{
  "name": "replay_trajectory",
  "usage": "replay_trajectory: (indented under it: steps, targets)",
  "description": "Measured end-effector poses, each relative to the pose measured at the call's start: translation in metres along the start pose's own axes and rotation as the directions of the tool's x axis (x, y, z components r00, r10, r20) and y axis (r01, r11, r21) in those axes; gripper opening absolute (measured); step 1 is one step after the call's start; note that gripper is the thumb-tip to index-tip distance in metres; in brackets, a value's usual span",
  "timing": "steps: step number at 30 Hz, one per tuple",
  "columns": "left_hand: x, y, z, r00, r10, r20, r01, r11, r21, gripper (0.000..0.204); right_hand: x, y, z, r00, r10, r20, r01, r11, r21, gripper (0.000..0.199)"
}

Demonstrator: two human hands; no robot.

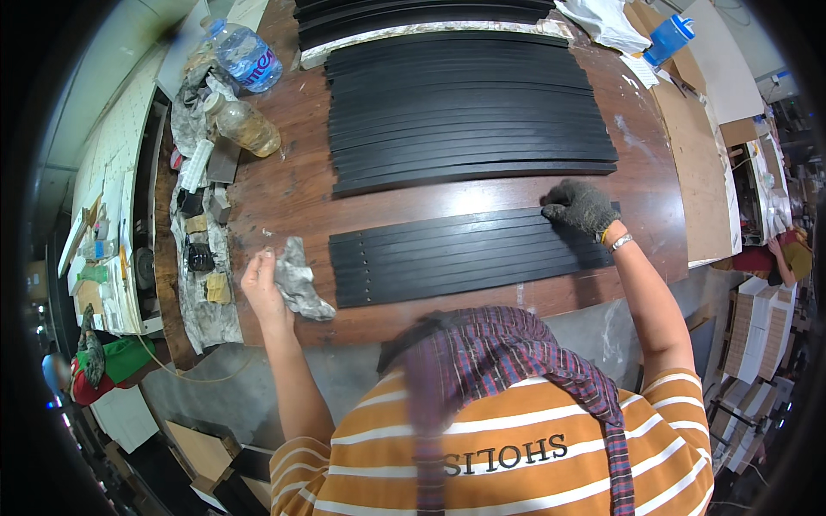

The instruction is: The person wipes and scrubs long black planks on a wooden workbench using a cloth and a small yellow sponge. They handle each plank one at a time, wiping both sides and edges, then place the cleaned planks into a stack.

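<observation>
My bare left hand point(263, 288) is closed on a crumpled grey-and-white rag point(301, 282), which hangs just left of a row of black strips point(447, 251). These long flat strips lie side by side on the brown table, with small holes near their left ends. At the right end of the row, my right hand point(581, 209) wears a dark grey glove. Its fingers are curled and pinched on the far strip, and the fingertips are partly hidden. Farther back lies a larger batch of similar black strips point(469, 112).
A clear water bottle point(245, 56) and a jar of yellowish liquid point(243, 125) stand at the far left. Small blocks point(219, 288) and stained cloth line the left edge. A blue bottle point(669, 39) sits at the back right, beside a brown board point(701, 185).
</observation>
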State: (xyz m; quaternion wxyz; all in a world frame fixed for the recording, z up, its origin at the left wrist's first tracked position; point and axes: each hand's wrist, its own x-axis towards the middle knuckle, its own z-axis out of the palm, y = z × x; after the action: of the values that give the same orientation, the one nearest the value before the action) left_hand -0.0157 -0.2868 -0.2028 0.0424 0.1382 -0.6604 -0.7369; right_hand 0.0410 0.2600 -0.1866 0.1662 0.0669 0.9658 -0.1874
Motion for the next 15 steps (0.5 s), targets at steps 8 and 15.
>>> replay_trajectory:
  steps: [8, 15]
  targets:
    - [0.035, 0.002, -0.018, 0.984, 0.090, 0.155, -0.117, 0.977, 0.180, 0.040, 0.016, 0.035, 0.024, 0.992, -0.127, -0.011, 0.128, 0.990, 0.065, 0.027]
    - [0.008, -0.028, -0.010, 0.887, 0.195, 0.419, -0.457, 0.238, 0.857, 0.055, 0.009, 0.000, 0.001, 0.992, 0.004, -0.125, -0.012, 0.998, -0.066, 0.058]
